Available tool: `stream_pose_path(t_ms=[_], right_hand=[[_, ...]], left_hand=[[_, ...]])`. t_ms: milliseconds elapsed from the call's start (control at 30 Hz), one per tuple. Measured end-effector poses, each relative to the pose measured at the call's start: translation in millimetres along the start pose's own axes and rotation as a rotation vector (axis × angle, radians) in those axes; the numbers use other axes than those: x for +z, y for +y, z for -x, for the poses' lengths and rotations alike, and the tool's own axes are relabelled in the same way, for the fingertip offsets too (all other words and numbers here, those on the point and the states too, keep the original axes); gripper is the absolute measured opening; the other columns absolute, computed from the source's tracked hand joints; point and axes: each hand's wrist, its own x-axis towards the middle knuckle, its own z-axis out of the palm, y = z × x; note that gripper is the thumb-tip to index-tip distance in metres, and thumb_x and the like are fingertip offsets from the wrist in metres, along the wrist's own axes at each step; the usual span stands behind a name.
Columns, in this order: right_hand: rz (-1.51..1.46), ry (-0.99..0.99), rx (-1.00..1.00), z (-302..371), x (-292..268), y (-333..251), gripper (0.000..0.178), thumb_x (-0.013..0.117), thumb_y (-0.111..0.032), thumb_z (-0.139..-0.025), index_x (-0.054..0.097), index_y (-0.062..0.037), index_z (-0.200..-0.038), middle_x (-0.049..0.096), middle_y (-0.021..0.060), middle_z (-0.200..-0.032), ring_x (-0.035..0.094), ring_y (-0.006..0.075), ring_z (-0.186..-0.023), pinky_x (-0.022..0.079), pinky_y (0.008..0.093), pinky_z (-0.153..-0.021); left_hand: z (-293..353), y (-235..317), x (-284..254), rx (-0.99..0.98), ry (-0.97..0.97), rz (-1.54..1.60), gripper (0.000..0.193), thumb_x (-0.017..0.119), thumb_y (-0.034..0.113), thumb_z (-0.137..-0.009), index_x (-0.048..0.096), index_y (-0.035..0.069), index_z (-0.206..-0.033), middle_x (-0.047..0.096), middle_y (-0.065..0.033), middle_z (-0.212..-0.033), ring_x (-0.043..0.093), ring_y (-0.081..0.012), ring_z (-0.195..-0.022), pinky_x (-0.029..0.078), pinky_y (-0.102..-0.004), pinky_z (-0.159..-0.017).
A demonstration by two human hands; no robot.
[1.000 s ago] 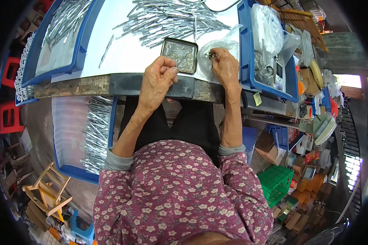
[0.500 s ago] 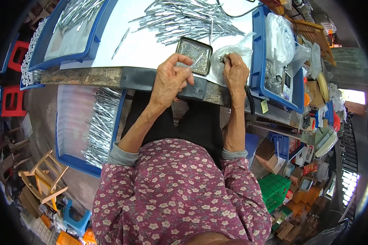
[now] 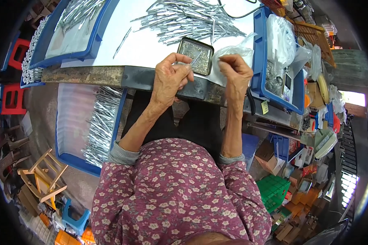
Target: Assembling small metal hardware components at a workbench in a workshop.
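My left hand (image 3: 169, 77) is closed in a pinch at the table's front edge. Out of its fingertips pokes a thin silvery metal rod (image 3: 197, 56), slanting over a dark-rimmed square tray (image 3: 211, 65) of tiny metal bits. My right hand (image 3: 237, 75) is also pinched, in front of a clear plastic bag (image 3: 242, 52); whatever its fingertips hold is too small to make out. A big heap of slim silvery metal rods (image 3: 184, 20) lies just beyond the tray, and one loose rod (image 3: 122, 42) rests apart on the left.
Blue trays (image 3: 65, 59) of rods stand at the left, with another blue tray (image 3: 77, 161) below the table edge. A blue bin (image 3: 255, 77) with plastic bags borders the right. A dark cable (image 3: 237, 16) curves at the back. Red stools (image 3: 13, 100) stand far left.
My right hand has drawn back from the plastic bag, its fingertips turning toward the left. My left hand stays nearly in place with the rod.
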Motion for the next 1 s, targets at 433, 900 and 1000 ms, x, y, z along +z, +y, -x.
stream_pose_path(t_ms=[433,900,1000], right_hand=[[-0.175,-0.115,0.050,22.3,39.4,-8.2,0.014,0.064,-0.001,-0.072,0.061,0.0000,-0.086,0.062,0.0028,-0.076,0.056,0.0067,-0.067,0.045,0.0197,-0.062],[-0.171,-0.151,0.017,22.1,41.1,-8.8,0.014,0.065,-0.001,-0.073,0.060,-0.0006,-0.085,0.062,0.0029,-0.077,0.058,0.0071,-0.068,0.046,0.0195,-0.062],[-0.115,-0.165,-0.010,23.6,40.3,-9.0,0.014,0.065,-0.001,-0.073,0.060,-0.0008,-0.085,0.062,0.0027,-0.077,0.057,0.0071,-0.069,0.046,0.0195,-0.062]], left_hand=[[1.7,-4.0,-0.5,0.113,0.026,-0.074,0.014,0.050,0.003,-0.082,0.051,-0.004,-0.094,0.056,-0.0043,-0.061,0.039,-0.0011,-0.047,0.029,-0.0152,-0.041],[1.2,-5.6,-6.7,0.105,0.001,0.012,0.014,0.050,0.001,-0.083,0.053,-0.003,-0.095,0.055,-0.0037,-0.061,0.038,0.0000,-0.046,0.027,-0.0134,-0.041],[2.7,-6.4,-8.1,0.103,-0.005,0.033,0.014,0.050,0.001,-0.083,0.053,-0.003,-0.095,0.055,-0.0037,-0.061,0.037,-0.0001,-0.046,0.027,-0.0136,-0.040]])
